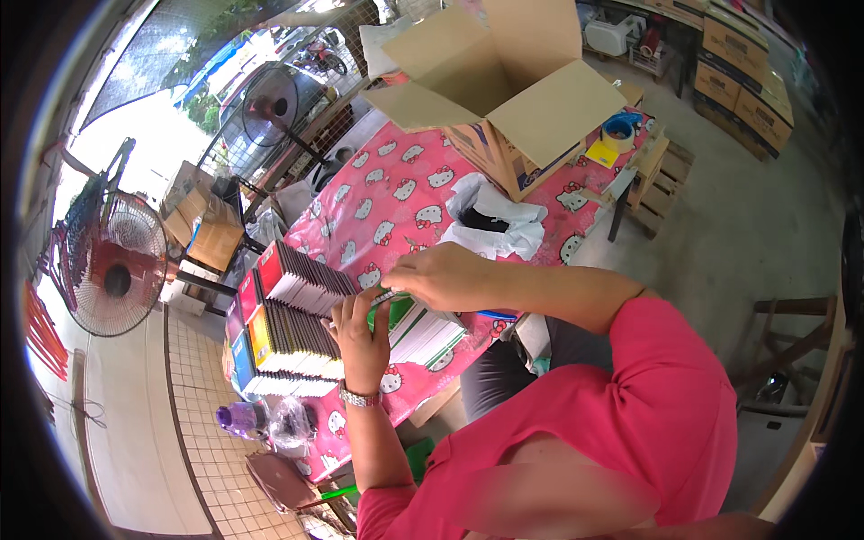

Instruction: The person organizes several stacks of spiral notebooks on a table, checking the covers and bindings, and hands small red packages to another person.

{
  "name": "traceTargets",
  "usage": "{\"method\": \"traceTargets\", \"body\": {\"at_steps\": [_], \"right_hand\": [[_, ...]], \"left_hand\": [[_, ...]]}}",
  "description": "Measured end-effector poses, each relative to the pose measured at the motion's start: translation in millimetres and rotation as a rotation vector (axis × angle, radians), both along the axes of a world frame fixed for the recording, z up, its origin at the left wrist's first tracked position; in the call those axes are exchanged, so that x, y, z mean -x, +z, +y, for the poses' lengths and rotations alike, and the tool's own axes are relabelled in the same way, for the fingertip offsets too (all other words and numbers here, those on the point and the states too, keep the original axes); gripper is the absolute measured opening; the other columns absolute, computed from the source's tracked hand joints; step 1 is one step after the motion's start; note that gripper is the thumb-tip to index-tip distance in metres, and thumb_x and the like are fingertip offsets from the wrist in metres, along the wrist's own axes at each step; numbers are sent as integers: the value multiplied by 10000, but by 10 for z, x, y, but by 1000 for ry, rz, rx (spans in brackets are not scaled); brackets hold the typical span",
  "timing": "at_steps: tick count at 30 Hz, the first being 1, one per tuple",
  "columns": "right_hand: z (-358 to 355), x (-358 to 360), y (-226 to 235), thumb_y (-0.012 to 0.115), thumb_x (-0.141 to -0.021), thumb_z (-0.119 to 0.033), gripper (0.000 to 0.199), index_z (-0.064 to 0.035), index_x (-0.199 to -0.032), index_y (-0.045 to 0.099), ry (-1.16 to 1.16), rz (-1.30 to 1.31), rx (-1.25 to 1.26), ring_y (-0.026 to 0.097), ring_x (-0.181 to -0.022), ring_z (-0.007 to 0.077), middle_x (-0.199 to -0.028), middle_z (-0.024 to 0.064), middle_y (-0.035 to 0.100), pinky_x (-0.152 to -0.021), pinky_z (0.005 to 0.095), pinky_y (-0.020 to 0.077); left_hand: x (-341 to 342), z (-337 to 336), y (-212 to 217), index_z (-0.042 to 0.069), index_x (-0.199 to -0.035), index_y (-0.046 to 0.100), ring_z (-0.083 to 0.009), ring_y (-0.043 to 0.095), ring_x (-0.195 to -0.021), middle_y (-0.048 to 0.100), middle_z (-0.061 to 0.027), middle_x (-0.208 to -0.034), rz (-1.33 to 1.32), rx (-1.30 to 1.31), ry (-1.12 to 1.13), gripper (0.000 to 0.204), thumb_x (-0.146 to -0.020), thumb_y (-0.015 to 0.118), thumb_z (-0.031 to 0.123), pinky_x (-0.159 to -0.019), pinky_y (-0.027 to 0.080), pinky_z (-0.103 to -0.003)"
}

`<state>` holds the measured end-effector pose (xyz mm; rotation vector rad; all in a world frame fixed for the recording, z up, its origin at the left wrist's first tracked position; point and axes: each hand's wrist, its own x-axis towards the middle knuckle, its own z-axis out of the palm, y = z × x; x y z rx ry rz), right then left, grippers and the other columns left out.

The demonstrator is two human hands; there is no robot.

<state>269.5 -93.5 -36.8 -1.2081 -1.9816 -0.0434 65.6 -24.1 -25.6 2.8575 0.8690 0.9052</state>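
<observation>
A row of thin books with white page edges and a green cover (418, 326) stands on the table in front of me. My left hand (358, 337), with a metal watch (358, 396) on its wrist, has its fingers bent round the near-left end of this row, the thumb against the green cover. Fingers of my right hand (441, 277) are pinched together just beside the left fingertips. Something small and pale shows between the hands, too hidden to name. Left of them stand rows of books with red covers (272, 268), yellow covers (261, 335) and blue covers (243, 360).
A large open cardboard box (504, 148) stands on the pink patterned tablecloth (346, 220). Crumpled white paper (526, 225) lies before it, a tape roll (618, 132) at its right. A purple bottle (238, 418) sits by the left edge. Fans (117, 274) stand at left.
</observation>
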Motion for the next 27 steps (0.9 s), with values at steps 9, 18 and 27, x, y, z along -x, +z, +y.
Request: {"method": "traceTargets", "body": {"at_steps": [9, 18, 27], "right_hand": [[50, -205, 284, 697, -840, -155, 361, -69, -1139, 515, 100, 4, 213, 640, -896, 318, -1058, 130, 547, -672, 418, 534], [933, -663, -304, 479, -999, -199, 361, -74, -1337, 468, 351, 1114, 704, 691, -820, 206, -941, 124, 680, -681, 361, 561], [834, -124, -2521, 555, -897, -491, 703, -212, -1503, 335, -349, -380, 553, 173, -1433, 503, -1552, 220, 263, -1130, 668, 68]], "left_hand": [[-67, 95, 40, 124, -1081, 593, -300, 564, -982, 642, -67, -989, -24, 22, 27, 217, -891, 668, 199, -908, 350, -548], [16, 194, -13, 85, -1075, 599, -326, 577, -946, 659, -89, -1004, -21, 43, -14, 200, -908, 646, 185, -818, 424, -441], [-10, 273, 16, 44, -1089, 578, -331, 572, -875, 646, -109, -958, -90, 69, -79, 255, -918, 644, 222, -765, 444, -430]]}}
